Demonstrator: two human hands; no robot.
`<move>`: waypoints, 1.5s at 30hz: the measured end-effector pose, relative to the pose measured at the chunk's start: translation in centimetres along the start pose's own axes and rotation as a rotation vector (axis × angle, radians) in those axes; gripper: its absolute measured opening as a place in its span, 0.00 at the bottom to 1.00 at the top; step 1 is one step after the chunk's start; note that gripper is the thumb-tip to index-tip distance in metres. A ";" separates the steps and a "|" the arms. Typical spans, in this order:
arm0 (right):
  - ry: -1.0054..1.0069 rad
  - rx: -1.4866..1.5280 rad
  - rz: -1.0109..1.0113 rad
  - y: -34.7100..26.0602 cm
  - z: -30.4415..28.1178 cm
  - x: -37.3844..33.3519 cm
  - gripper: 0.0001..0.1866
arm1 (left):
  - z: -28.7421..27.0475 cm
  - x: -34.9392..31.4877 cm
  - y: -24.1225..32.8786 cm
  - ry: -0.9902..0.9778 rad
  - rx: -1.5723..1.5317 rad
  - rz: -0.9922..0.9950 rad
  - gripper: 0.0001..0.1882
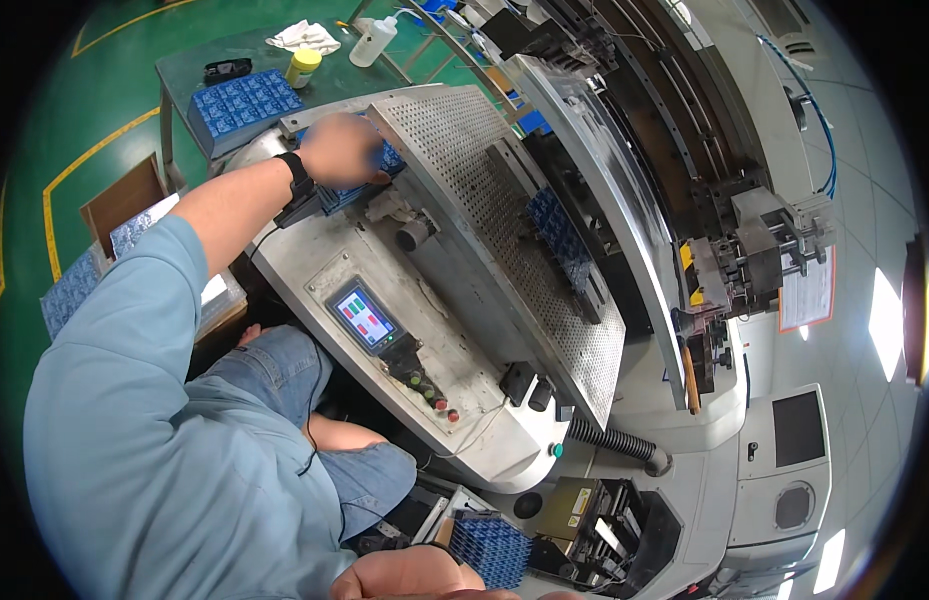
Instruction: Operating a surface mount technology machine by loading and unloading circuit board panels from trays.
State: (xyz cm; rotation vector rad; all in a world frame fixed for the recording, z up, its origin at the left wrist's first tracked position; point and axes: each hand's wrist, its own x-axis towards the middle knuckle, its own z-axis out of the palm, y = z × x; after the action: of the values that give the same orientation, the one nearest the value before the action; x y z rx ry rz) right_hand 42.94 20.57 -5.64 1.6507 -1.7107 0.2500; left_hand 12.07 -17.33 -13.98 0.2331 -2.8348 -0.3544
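Observation:
My left hand (339, 150), with a black band at its wrist, is stretched out over blue patterned sheets (346, 198) at the machine's upper left corner. Blur hides its fingers, so whether it grips a sheet does not show. At the bottom edge of the picture is my right hand (409, 574), cut off by the frame, with its fingers out of clear sight. A stack of blue patterned sheets (492, 552) lies just beside it. Another blue patterned piece (559, 232) rests on the perforated metal table (444, 130), against a dark bar (524, 170).
A control panel with a lit screen (364, 316) and red buttons sits on the machine's front. A large metal plate (594, 170) stands tilted behind the perforated table. The green side table (174, 75) carries a blue stack (246, 103), yellow-lidded jar (303, 68), bottle (372, 42) and cloth (304, 37).

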 end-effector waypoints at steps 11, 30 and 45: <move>0.045 0.001 -0.058 0.0 0.7 0.2 0.21 | -0.3 -0.2 -0.2 0.007 -0.002 0.007 0.43; 0.067 0.004 -0.073 -0.4 1.1 -1.3 0.22 | -0.1 -0.1 -0.2 -0.048 -0.026 0.009 0.43; 0.105 0.000 -0.108 -0.8 3.0 -1.4 0.23 | 0.4 -0.3 -0.3 -0.019 -0.027 -0.007 0.42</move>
State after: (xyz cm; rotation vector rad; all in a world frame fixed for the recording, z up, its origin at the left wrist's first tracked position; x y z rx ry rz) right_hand 42.46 19.71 -8.89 1.6937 -1.5389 0.2796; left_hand 12.27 -17.49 -14.46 0.2351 -2.8464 -0.3978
